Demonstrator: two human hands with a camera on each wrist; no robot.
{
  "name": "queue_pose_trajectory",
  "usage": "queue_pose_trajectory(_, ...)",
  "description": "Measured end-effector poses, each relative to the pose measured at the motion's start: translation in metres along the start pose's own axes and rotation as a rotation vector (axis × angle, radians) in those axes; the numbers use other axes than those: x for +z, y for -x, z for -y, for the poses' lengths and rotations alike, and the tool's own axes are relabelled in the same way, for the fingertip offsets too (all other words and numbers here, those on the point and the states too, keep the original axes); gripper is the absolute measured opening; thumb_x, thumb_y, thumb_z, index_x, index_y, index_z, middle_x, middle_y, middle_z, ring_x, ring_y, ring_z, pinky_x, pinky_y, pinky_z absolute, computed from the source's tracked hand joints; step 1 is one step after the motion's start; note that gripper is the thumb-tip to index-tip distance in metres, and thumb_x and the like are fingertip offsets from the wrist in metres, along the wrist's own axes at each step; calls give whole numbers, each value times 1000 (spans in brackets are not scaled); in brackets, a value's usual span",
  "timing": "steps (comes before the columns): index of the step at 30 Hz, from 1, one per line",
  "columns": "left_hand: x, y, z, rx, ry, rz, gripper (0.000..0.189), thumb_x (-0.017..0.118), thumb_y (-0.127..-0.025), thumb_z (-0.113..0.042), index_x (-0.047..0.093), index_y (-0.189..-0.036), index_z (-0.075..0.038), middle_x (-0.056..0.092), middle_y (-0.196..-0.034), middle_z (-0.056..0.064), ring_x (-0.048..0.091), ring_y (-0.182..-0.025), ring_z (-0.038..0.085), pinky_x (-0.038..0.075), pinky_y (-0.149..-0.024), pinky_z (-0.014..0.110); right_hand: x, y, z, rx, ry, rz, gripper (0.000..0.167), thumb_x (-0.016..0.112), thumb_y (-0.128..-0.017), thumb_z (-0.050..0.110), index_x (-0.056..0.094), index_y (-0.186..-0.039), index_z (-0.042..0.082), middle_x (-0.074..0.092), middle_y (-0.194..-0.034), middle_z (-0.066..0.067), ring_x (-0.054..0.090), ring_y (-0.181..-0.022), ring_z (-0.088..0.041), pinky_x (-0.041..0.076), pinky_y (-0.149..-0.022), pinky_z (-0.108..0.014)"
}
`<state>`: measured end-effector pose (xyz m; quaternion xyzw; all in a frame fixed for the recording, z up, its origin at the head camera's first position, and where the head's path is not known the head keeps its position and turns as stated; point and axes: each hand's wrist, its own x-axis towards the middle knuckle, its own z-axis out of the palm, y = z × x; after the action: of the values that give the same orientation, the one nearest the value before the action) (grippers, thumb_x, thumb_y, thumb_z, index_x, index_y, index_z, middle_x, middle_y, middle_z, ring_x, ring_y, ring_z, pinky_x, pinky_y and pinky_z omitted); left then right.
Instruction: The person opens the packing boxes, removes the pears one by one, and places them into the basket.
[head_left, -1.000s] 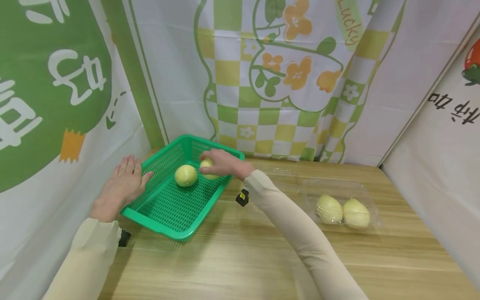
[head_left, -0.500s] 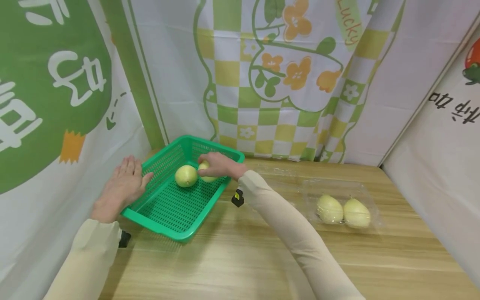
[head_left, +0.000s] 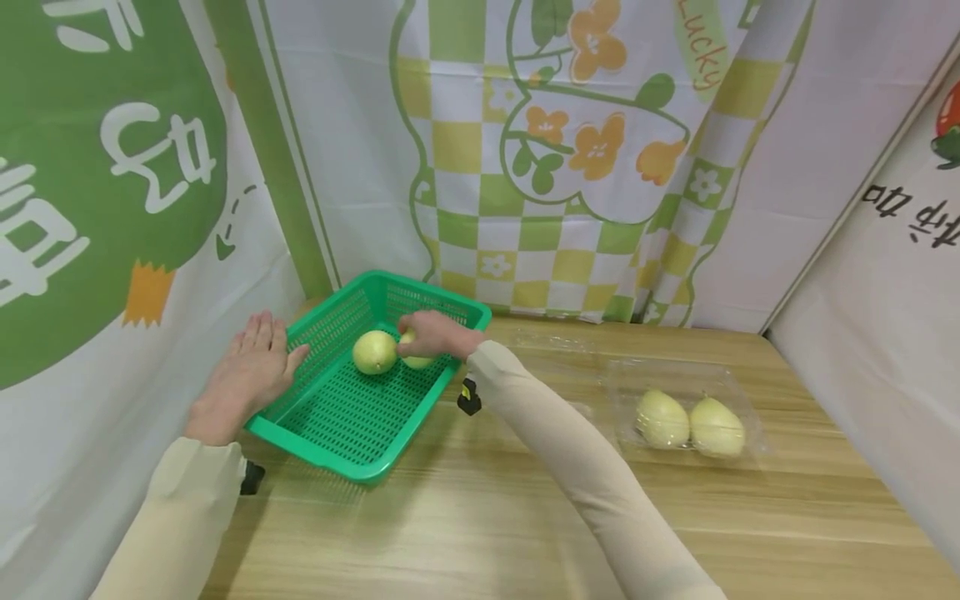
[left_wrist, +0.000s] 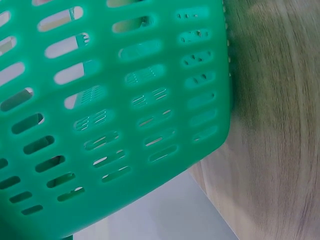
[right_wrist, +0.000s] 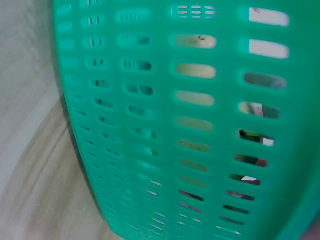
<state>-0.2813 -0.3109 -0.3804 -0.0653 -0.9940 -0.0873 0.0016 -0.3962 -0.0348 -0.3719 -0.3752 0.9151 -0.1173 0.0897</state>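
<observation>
On the head view, we have the right hand [head_left: 435, 333] curled over 1 pear [head_left: 417, 362] in the basket [head_left: 341, 417], fingers bent round it. Another pear [head_left: 374, 352] lies just beside, ungripped. The left hand [head_left: 251, 371] is flat at the near-left rim, fingers straight, holding nothing. Over on the bench [head_left: 480, 517], 2 more pears [head_left: 663, 419] sit in the clear pack [head_left: 697, 375], so we'd judge the work about halfway: 2 in the basket, 2 left in the pack. We read "Lucky" on the curtain [head_left: 457, 146]; the slanted Chinese characters at both sides we won't vouch for. No brand shows.

Left wrist now: slotted basket wall, hand unseen, grip we cannot tell.

Right wrist: slots again, pale pear skin behind them, no writing we can read.
</observation>
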Motion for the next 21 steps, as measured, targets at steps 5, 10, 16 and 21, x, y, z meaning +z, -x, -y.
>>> queue_pose_trajectory(5, 1, 0, 0, 1, 0, -5, 86, 9, -104, -55, -1, -150, 17, -13, -155, 38, -9, -146, 54, 1, -119, 66, 4, -4, 1, 33, 14, 10, 48, 61, -95, 34, 57, -133, 7, 65, -113, -5, 52, -80, -10, 44, -64, -18)
queue_pose_trajectory(10, 0, 0, -2, -3, -1, -8, 84, 9, -104, -54, -1, -150, 17, -12, -156, 38, -8, -146, 54, 1, -119, 66, 6, -6, 1, 51, 30, 14, 48, 61, -95, 36, 57, -133, 8, 64, -117, -5, 53, -83, -11, 44, -64, -19)
queue_pose_trajectory(16, 0, 0, -2, -4, 7, 2, 86, 6, -103, -56, -3, -149, 16, -14, -155, 38, -10, -146, 54, -1, -119, 66, 7, -6, 1, 61, 50, 14, 47, 60, -96, 37, 57, -133, 9, 62, -130, -7, 58, -104, -16, 52, -86, -26)
queue_pose_trajectory(21, -1, 1, -1, -4, 14, 13, 86, 6, -103, -56, -5, -150, 16, -16, -155, 37, -12, -145, 53, -1, -119, 65, 8, -6, 2, 65, 37, 13, 43, 58, -98, 33, 57, -133, 8, 59, -137, -9, 56, -123, -21, 49, -103, -32)
